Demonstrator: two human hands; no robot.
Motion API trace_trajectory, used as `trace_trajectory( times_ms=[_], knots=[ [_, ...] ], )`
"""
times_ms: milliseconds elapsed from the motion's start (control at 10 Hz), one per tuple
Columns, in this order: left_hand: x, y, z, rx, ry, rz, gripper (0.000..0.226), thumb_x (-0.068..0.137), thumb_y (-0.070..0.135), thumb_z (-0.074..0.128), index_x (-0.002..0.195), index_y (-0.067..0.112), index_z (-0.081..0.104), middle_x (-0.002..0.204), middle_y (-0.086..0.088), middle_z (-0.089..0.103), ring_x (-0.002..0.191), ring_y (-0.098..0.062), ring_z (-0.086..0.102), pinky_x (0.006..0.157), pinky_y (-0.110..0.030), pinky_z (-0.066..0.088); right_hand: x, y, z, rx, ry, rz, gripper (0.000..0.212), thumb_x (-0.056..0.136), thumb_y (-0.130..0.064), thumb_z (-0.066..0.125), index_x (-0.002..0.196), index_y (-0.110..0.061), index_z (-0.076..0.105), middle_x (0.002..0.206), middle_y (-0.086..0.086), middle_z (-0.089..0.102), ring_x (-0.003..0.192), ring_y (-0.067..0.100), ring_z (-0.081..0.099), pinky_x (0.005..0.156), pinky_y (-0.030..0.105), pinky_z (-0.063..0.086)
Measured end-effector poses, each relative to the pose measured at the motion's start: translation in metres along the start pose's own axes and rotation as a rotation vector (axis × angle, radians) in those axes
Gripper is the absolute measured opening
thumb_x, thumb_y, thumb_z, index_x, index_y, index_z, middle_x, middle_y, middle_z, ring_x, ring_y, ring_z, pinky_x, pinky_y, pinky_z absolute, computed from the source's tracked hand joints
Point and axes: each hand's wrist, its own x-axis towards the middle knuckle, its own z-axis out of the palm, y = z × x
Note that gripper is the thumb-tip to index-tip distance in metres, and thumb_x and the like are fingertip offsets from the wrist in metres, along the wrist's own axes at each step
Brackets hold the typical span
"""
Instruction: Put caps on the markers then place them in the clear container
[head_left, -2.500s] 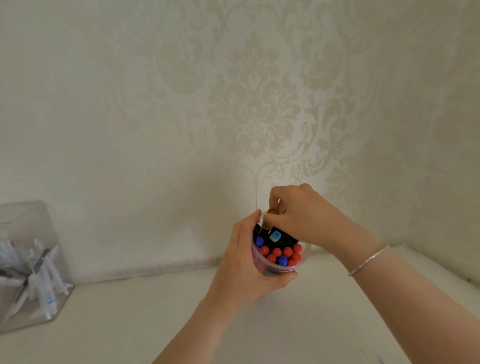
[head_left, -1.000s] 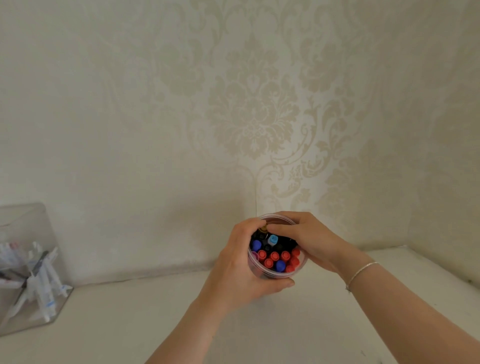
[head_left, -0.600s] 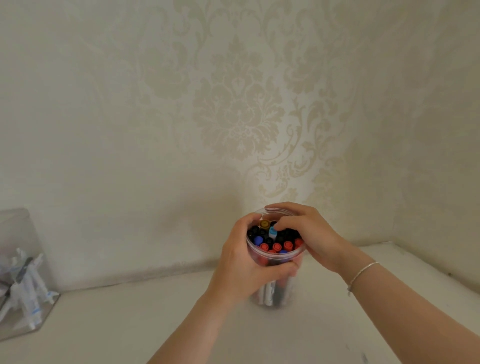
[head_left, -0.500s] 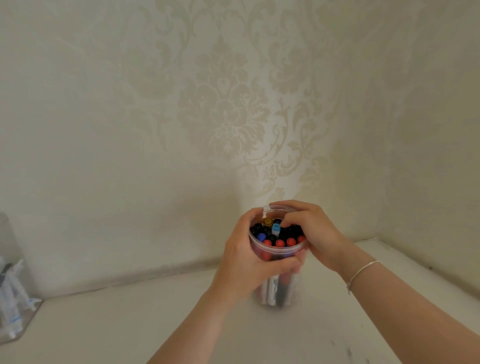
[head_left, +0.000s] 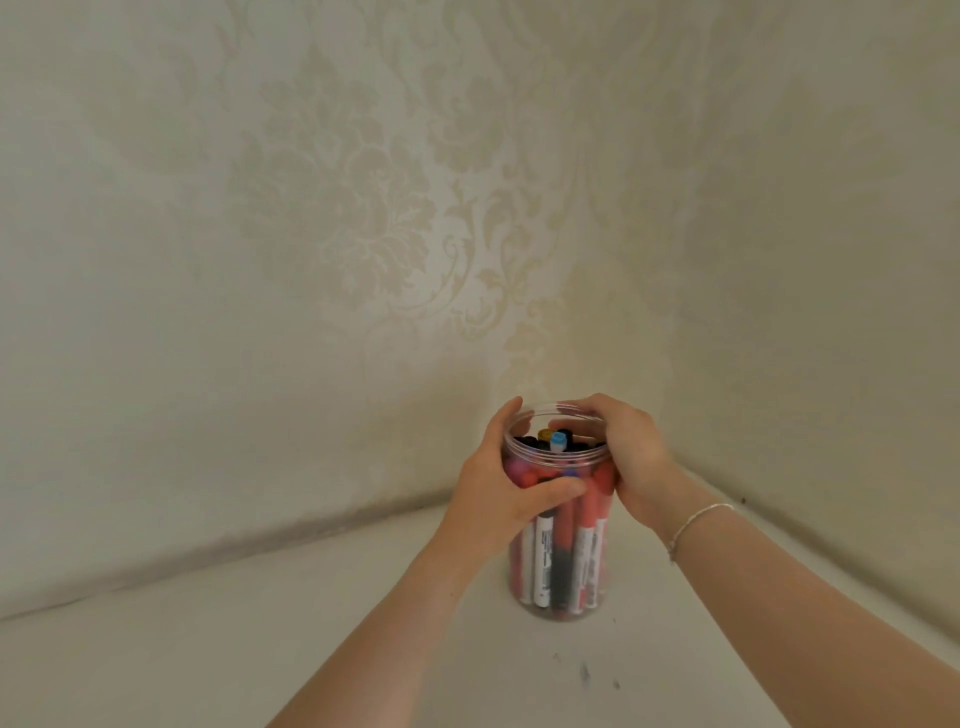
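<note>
Hands on both sides of tall clear plastic container (head_left: 558, 597), standing upright on pale counter (head_left: 260, 649) near its back right corner, where two patterned cream walls (head_left: 363, 234) meet. Left hand (head_left: 498, 488) reaching in from lower middle, forearm angled up and right, wrapped round container's near-left side just under threaded rim; thumb lying across front wall, pointing right, other fingers curled round far-left side with one tip showing above rim. Left grip pressed closed on container. Right hand (head_left: 623, 457) coming from lower right, thin silver bracelet (head_left: 696, 525) at wrist, palm against container's right side, fingers bent over far rim and seen through clear wall near mouth. Right grip likewise curled on container. Capped markers (head_left: 561, 551) packed upright inside, red, black and white barrels visible through wall; light blue cap (head_left: 558, 441) and yellow cap (head_left: 544, 433) standing proudest at mouth, dark caps around them. Open counter stretching left and toward near edge; little room behind or to right of container before walls. Few dark specks (head_left: 587, 673) on counter just in front of container.
</note>
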Motion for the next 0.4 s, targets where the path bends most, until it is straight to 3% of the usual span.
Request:
trace_trajectory(
  times_ms=[100, 200, 300, 400],
  knots=[
    [-0.005, 0.003, -0.001, 0.021, -0.046, -0.014, 0.111, 0.057, 0.052, 0.082, 0.148, 0.036, 0.02, 0.132, 0.019, 0.051, 0.115, 0.004, 0.055, 0.101, -0.026, 0.046, 0.001, 0.004, -0.003, 0.009, -0.028, 0.012, 0.029, 0.091, -0.035, 0.052, 0.088, -0.011, 0.069, 0.092, 0.012, 0.072, 0.083, 0.028, 0.067, 0.085, 0.041, 0.052],
    [-0.018, 0.002, -0.008, 0.089, -0.138, -0.024, 0.097, 0.073, 0.033, 0.081, 0.147, 0.033, 0.018, 0.131, 0.026, 0.048, 0.116, 0.018, 0.046, 0.096, -0.006, 0.039, -0.012, -0.006, -0.014, -0.174, 0.019, -0.169, 0.034, 0.095, -0.041, 0.047, 0.109, -0.016, 0.064, 0.11, 0.004, 0.066, 0.103, 0.022, 0.06, 0.098, 0.037, 0.045],
    [-0.037, 0.017, -0.029, 0.158, -0.063, -0.039, 0.106, 0.066, 0.069, 0.07, 0.149, 0.037, 0.012, 0.154, 0.013, 0.029, 0.138, 0.004, 0.027, 0.114, -0.027, 0.029, -0.047, -0.054, -0.041, -0.084, 0.11, -0.518, 0.019, 0.097, -0.034, 0.046, 0.099, -0.024, 0.062, 0.1, 0.0, 0.065, 0.097, 0.016, 0.058, 0.093, 0.036, 0.045],
    [-0.055, 0.057, -0.065, -0.011, 0.279, 0.162, 0.094, 0.056, 0.092, 0.049, 0.135, 0.044, 0.033, 0.146, 0.018, 0.04, 0.137, -0.001, 0.035, 0.11, -0.017, 0.03, -0.111, -0.129, -0.081, 0.088, -0.027, -0.794, 0.023, 0.1, -0.022, 0.036, 0.103, -0.021, 0.058, 0.095, -0.003, 0.069, 0.093, 0.013, 0.065, 0.081, 0.028, 0.055]
  ],
)
